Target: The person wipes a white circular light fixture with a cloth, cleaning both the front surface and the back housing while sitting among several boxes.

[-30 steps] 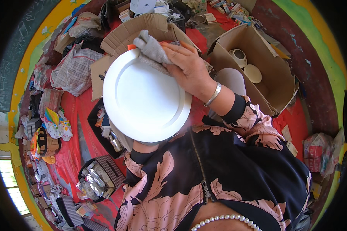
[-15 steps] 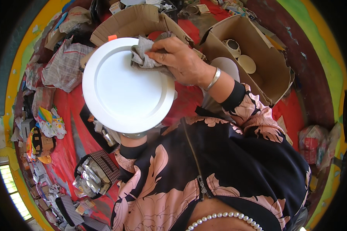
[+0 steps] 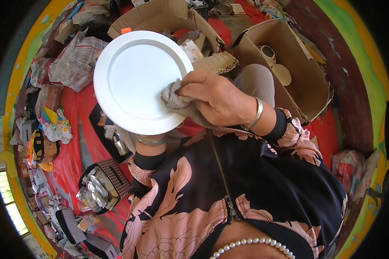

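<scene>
A round white ceiling downlight (image 3: 138, 82), with a raised rim and a small orange tab at its top edge, is held up face toward me. My left wrist (image 3: 150, 149), with a bangle, goes in beneath its lower edge; the left hand supports it from behind, its fingers hidden by the light. My right hand (image 3: 218, 99) pinches a crumpled grey cloth (image 3: 177, 98) between thumb and fingers. That cloth is pressed on the lower right part of the light's face and rim.
An open cardboard box (image 3: 309, 82) at the right holds a few round pale pieces. Another torn carton (image 3: 149, 19) with papers and parts stands behind the light. On the red floor sheet (image 3: 71, 159) at left lie a checkered box of parts (image 3: 116, 177), bags and clutter.
My right hand has wiped the cloth downward from the upper right rim to the lower right of the face. The light has shifted slightly up.
</scene>
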Tool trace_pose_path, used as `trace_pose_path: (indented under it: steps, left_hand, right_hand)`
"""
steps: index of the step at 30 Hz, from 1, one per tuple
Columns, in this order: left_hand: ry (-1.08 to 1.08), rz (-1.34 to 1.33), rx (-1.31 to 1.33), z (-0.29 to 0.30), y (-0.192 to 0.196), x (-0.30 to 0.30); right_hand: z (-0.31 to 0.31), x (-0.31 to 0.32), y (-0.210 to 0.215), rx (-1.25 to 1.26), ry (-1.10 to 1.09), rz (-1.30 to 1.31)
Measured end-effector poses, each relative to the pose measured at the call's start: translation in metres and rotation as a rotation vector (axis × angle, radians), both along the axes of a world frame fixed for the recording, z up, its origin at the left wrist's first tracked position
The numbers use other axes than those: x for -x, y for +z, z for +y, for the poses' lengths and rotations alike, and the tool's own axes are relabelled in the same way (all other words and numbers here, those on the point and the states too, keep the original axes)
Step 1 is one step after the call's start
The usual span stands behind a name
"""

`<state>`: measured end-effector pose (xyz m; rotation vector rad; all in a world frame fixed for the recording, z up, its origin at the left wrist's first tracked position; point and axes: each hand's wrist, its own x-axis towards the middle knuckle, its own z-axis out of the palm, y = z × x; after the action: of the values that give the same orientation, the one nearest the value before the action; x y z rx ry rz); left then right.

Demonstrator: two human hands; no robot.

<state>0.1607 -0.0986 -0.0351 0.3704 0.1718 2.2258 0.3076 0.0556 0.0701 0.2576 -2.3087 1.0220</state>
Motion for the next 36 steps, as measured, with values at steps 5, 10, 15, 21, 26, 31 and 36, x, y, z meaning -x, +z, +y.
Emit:
trace_pose_path:
  steps: [5,10,15,21,26,31,36]
  left_hand:
    - [-0.078,-0.062,-0.159,0.006,0.009,-0.002]
    - [0.163,0.227,0.258,0.013,0.029,-0.009]
    - [0.046,0.033,0.16,0.009,0.034,-0.014]
    - [0.282,0.178,0.318,-0.011,0.022,0.0]
    - [0.142,0.247,0.095,-0.025,-0.028,0.048]
    - [0.112,0.134,0.055,-0.03,-0.028,0.05]
    - [0.162,0.137,0.17,-0.034,-0.028,0.038]
  right_hand:
    - [-0.025,0.001,0.01,0.257,0.061,-0.063]
    - [-0.039,0.019,0.021,0.338,0.0,0.005]
    - [-0.045,0.037,0.035,0.214,0.016,0.169]
    - [-0.044,0.025,0.012,-0.024,0.028,0.17]
    - [-0.022,0.016,0.0,-0.154,0.018,0.117]
    - [0.047,0.008,0.019,-0.2,-0.462,0.106]
    - [0.056,0.012,0.072,-0.317,-0.485,0.257]
